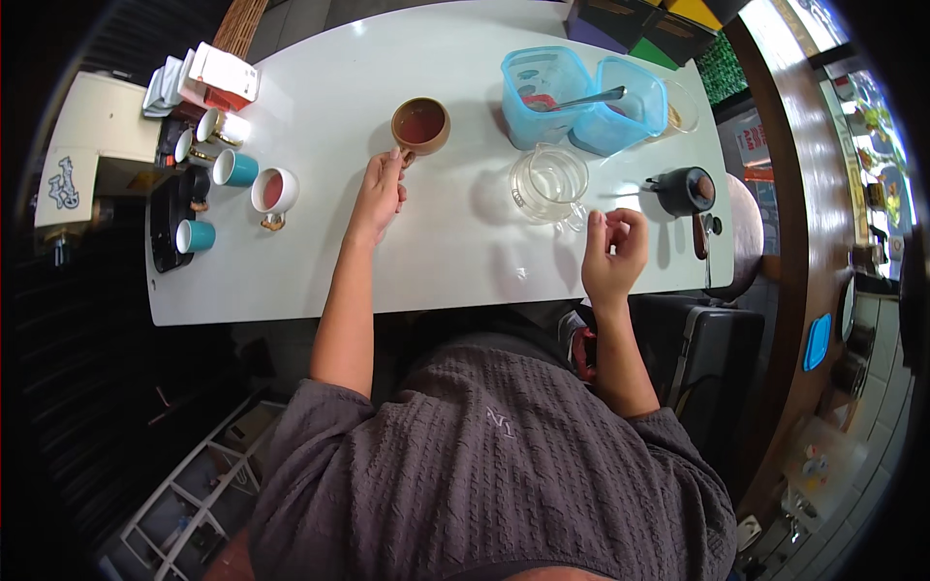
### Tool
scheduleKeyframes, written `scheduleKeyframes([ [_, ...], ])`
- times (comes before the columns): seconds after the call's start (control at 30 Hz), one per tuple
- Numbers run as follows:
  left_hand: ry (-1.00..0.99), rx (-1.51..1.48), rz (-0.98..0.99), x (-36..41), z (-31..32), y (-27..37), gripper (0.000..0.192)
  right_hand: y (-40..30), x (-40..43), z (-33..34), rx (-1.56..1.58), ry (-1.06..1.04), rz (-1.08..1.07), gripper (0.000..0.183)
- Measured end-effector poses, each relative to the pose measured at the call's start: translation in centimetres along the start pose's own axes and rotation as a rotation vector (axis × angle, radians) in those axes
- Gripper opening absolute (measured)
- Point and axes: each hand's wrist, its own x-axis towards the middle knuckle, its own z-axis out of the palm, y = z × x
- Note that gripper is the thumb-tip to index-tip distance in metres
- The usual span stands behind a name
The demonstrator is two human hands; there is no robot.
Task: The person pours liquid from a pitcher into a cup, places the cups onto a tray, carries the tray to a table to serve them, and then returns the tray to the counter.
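My left hand [378,194] grips the handle of a brown cup [421,126] that holds reddish liquid. That cup is near the middle of the white table. My right hand [614,254] is by the handle of a clear glass measuring jug [550,183]. Its fingers are loosely curled, with the thumb apart and nothing visible in them. The jug looks empty. Behind it stand two light-blue plastic containers [546,87], a metal utensil [590,99] lying across their rims. To the left, a white cup [275,190] also holds reddish liquid.
Teal cups [236,168], gold-handled cups [218,126] and a black tray [168,225] line the left end of the white table [450,269]. A dark lidded pot [683,192] stands at right, near a brown-handled utensil [700,240]. Dark boxes [617,29] occupy the far edge.
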Motion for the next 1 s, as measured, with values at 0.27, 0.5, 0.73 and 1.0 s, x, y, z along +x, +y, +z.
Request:
scheduleKeyframes([
  [0.27,0.201,-0.174,0.101,-5.8,-5.0,-2.2,0.029,-5.2,0.7,4.0,0.098,-0.327,-0.347,0.016],
  [0.5,0.58,-0.199,0.188,-15.3,-11.1,-6.1,0.022,-8.8,-2.4,10.4,0.242,-0.599,-0.478,0.011],
  [0.73,0.951,-0.404,0.192,-29.4,-14.9,-11.8,0.02,-14.0,-11.3,14.9,0.354,-0.975,-0.457,0.014],
  [1.0,1.443,-0.5,0.117,-49.5,-12.5,-20.4,0.017,-21.2,-26.6,14.6,0.545,-1.532,-0.209,0.02],
])
